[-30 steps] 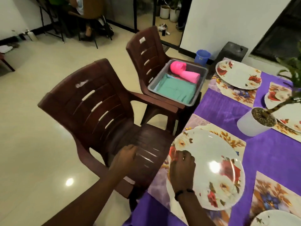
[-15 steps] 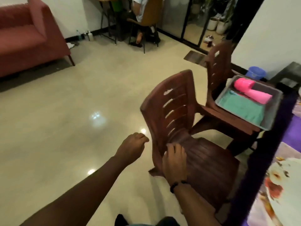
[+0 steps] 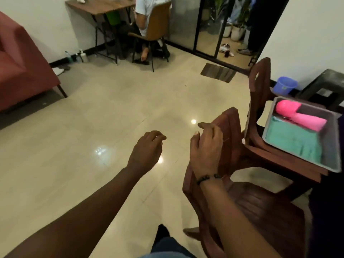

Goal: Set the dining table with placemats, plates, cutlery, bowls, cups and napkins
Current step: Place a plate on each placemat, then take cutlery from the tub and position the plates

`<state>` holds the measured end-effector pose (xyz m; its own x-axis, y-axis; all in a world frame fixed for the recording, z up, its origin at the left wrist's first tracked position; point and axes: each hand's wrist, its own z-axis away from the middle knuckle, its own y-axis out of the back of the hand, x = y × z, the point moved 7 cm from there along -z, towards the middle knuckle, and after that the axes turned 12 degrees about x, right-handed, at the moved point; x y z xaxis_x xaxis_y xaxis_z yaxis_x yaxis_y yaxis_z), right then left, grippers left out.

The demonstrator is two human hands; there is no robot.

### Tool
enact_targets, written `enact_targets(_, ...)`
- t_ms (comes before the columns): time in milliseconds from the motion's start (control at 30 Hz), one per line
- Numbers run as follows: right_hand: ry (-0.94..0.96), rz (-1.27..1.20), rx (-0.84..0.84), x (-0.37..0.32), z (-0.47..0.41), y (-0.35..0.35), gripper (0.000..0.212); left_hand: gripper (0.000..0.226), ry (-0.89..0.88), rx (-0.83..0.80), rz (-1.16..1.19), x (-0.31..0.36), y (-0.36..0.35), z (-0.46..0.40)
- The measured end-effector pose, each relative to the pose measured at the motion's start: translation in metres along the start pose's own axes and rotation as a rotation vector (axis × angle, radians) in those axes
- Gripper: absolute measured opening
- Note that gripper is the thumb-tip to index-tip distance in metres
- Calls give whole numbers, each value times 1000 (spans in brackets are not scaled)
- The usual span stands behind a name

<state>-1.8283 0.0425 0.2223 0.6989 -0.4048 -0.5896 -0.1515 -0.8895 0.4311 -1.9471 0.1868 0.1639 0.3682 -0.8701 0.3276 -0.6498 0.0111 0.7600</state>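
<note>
1. Pink plastic cups, nested and lying on their side in grey metal tray at 3 o'clock; folded teal napkins flat beside them, touching.
2. Tray resting on seat of far brown plastic chair; near brown plastic chair at 4 o'clock, between body and tray.
3. Left hand at centre, over bare floor, fingers loosely curled, holding nothing.
4. Right hand just right of centre, in front of near chair's backrest, fingers relaxed and half-open, holding nothing; contact with backrest unclear.
5. Dining table out of view.
6. Handling guess: cups light, stiff, smooth, likely to roll or slide apart if tipped. Best taken around the stack's middle, or rim-first one at a time.
7. Napkins soft, limp, likely to unfold. Best pinched along a folded edge or lifted flat as a pile.
8. Tray probably rigid; gripping both short rims would carry everything at once.
</note>
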Motion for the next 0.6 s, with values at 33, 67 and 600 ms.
enact_targets(33, -41, 8, 29, 3, -15, -11, 22, 25, -31, -30, 2, -6, -9, -15)
enact_targets(67, -63, 22, 51, 4, -28, -20, 22, 25, -78, -60, 0, -10, -18, -29)
enact_targets(600, -257, 541, 154, 72, -143, -156, 26, 23, -336, -219, 341, -49, -179, -266)
